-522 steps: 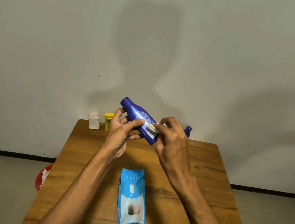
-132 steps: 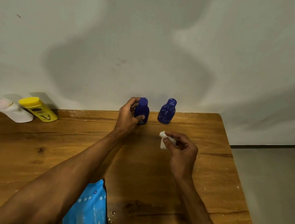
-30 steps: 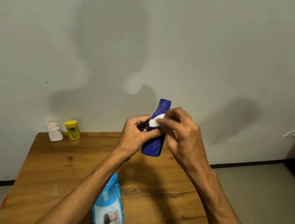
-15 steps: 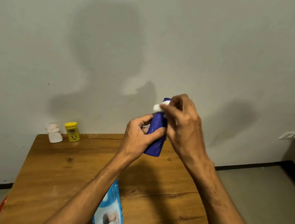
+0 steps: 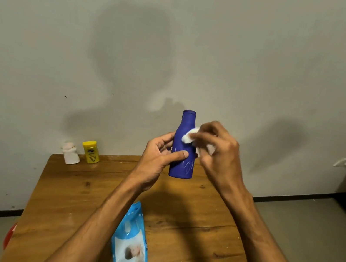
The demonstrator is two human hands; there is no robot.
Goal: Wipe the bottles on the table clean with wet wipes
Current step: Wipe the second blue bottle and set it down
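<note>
Head view: my left hand [image 5: 159, 151] grips the blue bottle [image 5: 184, 148] upright above the bench [image 5: 197, 226]; my right hand [image 5: 216, 152], pinching the wipe [image 5: 189, 136], has slid from cap to shoulder, so wiping continues downward.

2 small containers [image 5: 81, 153] stand side by side at the table's [image 5: 205, 246] far left corner by the wall. The wipes pack [image 5: 131, 242] lies near its front edge, with the held bottle [image 5: 184, 148] above the far edge.

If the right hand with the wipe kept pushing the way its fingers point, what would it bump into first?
The right hand points leftward, so its wet wipe meets the blue bottle straight away; it looks already pressed on the shoulder. Beyond that is probably the left hand.
</note>
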